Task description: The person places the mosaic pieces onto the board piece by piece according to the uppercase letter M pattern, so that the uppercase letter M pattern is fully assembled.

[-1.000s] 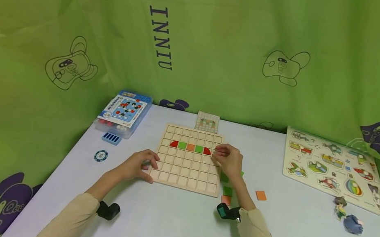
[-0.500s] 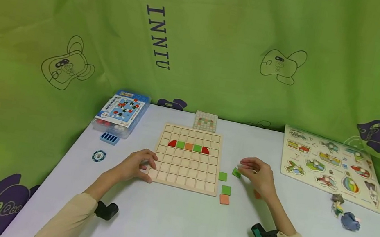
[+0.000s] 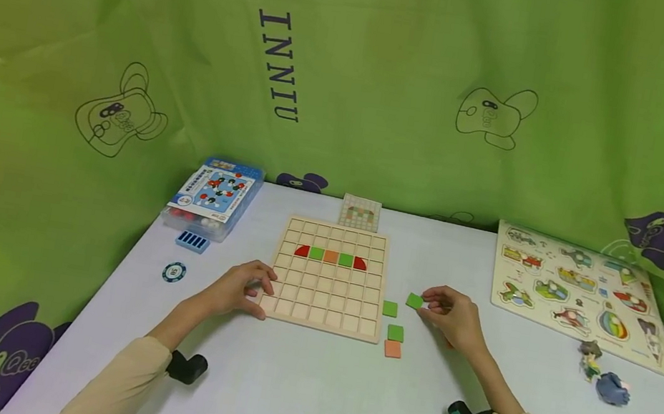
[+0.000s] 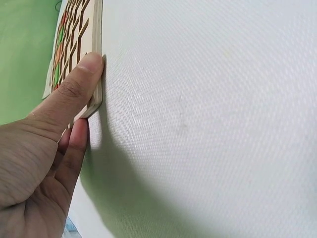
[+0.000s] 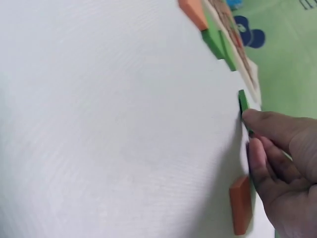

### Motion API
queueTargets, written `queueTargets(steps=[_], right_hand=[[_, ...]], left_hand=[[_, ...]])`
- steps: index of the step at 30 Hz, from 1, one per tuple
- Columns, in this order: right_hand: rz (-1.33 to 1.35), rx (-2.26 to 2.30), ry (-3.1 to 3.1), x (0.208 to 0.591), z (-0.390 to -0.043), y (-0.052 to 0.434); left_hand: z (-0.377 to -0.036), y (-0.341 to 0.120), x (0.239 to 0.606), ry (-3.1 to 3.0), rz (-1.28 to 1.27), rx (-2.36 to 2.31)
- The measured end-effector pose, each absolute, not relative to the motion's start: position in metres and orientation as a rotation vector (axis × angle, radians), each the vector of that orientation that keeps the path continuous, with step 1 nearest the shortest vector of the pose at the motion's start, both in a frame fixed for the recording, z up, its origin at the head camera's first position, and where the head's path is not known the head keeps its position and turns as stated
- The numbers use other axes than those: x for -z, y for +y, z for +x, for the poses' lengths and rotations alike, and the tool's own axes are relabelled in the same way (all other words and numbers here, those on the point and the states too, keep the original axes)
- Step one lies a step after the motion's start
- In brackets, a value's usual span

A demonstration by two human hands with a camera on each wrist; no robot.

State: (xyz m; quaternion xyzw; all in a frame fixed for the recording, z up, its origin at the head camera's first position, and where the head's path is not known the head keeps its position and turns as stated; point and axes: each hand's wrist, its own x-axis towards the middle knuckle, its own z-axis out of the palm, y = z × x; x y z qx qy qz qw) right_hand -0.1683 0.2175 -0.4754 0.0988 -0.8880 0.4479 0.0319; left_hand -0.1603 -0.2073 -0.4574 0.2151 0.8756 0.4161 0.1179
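My left hand (image 3: 236,287) holds the near left corner of the wooden grid board (image 3: 320,299), its thumb on the front edge in the left wrist view. One row of the board bears red quarter-round pieces at both ends, with green and orange squares between them. To the right of the board, my right hand (image 3: 456,321) pinches a green square tile (image 3: 414,300) by its right side, between thumb and fingers. The right wrist view shows this green tile (image 5: 242,100) tilted at the fingertips, close to the tabletop.
Two green tiles (image 3: 395,333) and an orange tile (image 3: 392,349) lie by the board's right edge. Another orange tile (image 5: 240,206) lies below my right hand. A pattern card (image 3: 360,213) is behind the board. A picture puzzle (image 3: 578,297) and figurines (image 3: 612,388) lie right; a boxed set (image 3: 215,197) stands left.
My right hand has moved from the board's right edge out to the right and down to the green tile, which it now pinches. My left hand has stayed at the board's corner.
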Motion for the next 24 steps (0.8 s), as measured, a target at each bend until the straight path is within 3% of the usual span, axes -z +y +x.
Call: queueTargets(steps=[10, 24], right_hand=[[0.198, -1.593, -2.637, 0.468, -0.166, 0.214], [0.076, -1.832, -2.544, 0.459, -0.174, 0.157]], left_hand=[[-0.160, -0.207, 0.457, 2.567, 0.653, -1.221], [-0.160, -0.208, 0.458, 2.572, 0.658, -1.216]])
